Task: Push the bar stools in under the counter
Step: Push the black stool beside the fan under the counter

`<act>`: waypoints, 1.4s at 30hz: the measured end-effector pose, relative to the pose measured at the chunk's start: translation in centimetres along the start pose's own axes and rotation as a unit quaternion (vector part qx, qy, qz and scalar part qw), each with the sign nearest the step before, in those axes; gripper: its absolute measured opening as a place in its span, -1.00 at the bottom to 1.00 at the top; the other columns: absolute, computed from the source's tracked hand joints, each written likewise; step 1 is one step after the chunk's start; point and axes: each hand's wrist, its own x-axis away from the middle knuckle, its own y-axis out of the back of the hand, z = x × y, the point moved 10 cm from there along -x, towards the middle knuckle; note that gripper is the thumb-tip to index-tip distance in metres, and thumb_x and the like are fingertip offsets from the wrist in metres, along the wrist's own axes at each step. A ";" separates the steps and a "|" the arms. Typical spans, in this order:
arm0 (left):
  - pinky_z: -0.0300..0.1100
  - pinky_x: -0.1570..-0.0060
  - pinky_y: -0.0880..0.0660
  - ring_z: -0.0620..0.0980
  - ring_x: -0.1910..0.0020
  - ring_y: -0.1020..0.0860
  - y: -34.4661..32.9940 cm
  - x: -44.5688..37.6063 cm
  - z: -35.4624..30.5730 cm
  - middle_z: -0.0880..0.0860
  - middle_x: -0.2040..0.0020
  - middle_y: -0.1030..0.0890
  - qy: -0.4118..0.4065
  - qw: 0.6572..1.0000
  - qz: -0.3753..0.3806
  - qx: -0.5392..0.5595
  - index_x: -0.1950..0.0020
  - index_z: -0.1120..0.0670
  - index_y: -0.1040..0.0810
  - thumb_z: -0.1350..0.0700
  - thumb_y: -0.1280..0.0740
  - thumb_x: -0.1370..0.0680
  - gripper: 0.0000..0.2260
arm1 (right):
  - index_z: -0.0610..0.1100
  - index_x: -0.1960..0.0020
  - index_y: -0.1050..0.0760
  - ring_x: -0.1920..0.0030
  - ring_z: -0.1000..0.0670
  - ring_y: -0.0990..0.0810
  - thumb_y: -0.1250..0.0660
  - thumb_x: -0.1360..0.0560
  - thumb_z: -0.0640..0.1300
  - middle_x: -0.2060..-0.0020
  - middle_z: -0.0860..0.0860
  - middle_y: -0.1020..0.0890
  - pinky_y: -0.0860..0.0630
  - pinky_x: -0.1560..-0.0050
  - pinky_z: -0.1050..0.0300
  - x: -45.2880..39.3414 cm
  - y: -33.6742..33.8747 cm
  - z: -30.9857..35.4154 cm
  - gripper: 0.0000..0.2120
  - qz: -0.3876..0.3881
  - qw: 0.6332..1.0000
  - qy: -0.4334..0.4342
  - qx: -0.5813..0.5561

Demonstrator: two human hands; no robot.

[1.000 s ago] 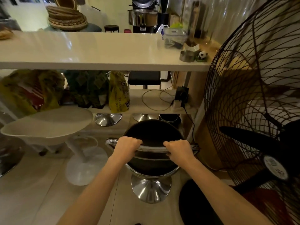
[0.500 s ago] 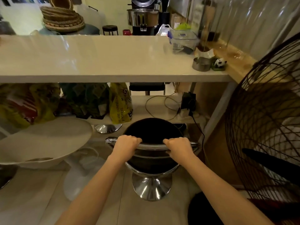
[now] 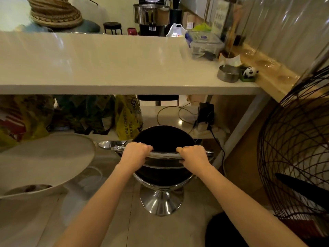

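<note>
Head view: left hand [image 3: 135, 154] and right hand [image 3: 194, 156], fingers curled round chrome back rail [image 3: 164, 155] of black bar stool [image 3: 163, 138], chrome base [image 3: 161, 204] on floor just short of white table [image 3: 106, 68] edge, white stool [image 3: 44, 157] alongside left.

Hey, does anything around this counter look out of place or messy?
Mostly no. A loose cable sprawls in loops on the lower shelf, and a black cord dangles off it beside the black stool.
</note>
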 end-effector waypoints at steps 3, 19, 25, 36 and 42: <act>-0.08 0.23 -0.47 0.10 0.10 -0.62 0.1 -0.2 0.2 0.02 0.11 -0.67 -0.001 1.000 0.003 -0.006 -0.08 0.01 -0.57 0.21 -0.31 -0.46 -0.78 | -0.09 -0.14 -0.40 0.05 -0.13 -0.62 -0.28 -0.53 -0.06 0.05 -0.05 -0.64 -0.45 0.19 0.04 -0.3 0.0 -0.1 -0.78 -0.001 1.000 -0.002 0.000; -0.29 0.55 -0.12 0.01 0.63 -0.49 1.2 -0.2 -2.2 -0.02 0.60 -0.49 0.027 1.000 -0.014 0.003 0.40 0.04 -0.58 0.23 -0.59 -0.03 -0.73 | -0.03 -0.22 -0.41 0.04 -0.09 -0.62 -0.30 -0.51 0.00 0.03 0.00 -0.64 -0.47 0.20 0.07 -0.2 -0.3 -2.4 -0.70 0.000 0.999 0.036 -0.002; -0.31 0.58 -0.12 -0.01 0.63 -0.50 1.4 -0.3 -2.7 -0.03 0.60 -0.50 0.047 0.999 -0.001 -0.006 0.40 0.01 -0.59 0.21 -0.58 -0.02 -0.74 | -0.04 -0.20 -0.41 0.03 -0.09 -0.62 -0.28 -0.53 -0.03 0.02 -0.01 -0.63 -0.44 0.20 0.08 -0.2 -0.2 -2.9 -0.73 0.012 0.999 0.046 0.002; -0.23 0.56 -0.16 0.06 0.55 -0.54 1.5 -0.1 -2.6 0.01 0.54 -0.55 0.050 0.999 -0.007 0.006 0.36 0.06 -0.57 0.29 -0.50 -0.17 -0.80 | -0.06 -0.22 -0.40 0.04 -0.12 -0.62 -0.28 -0.53 -0.05 0.05 -0.04 -0.64 -0.45 0.16 0.05 0.1 -0.1 -2.5 -0.72 0.015 0.999 0.041 -0.003; -0.14 0.37 -0.36 0.11 0.26 -0.62 1.4 -0.1 -2.3 0.07 0.27 -0.66 0.040 0.999 -0.004 0.023 0.07 0.08 -0.61 0.23 -0.34 -0.43 -0.87 | -0.07 -0.21 -0.40 0.08 -0.11 -0.62 -0.28 -0.53 -0.05 0.08 -0.04 -0.64 -0.47 0.18 0.05 0.0 -0.1 -2.1 -0.73 0.009 0.999 0.034 0.008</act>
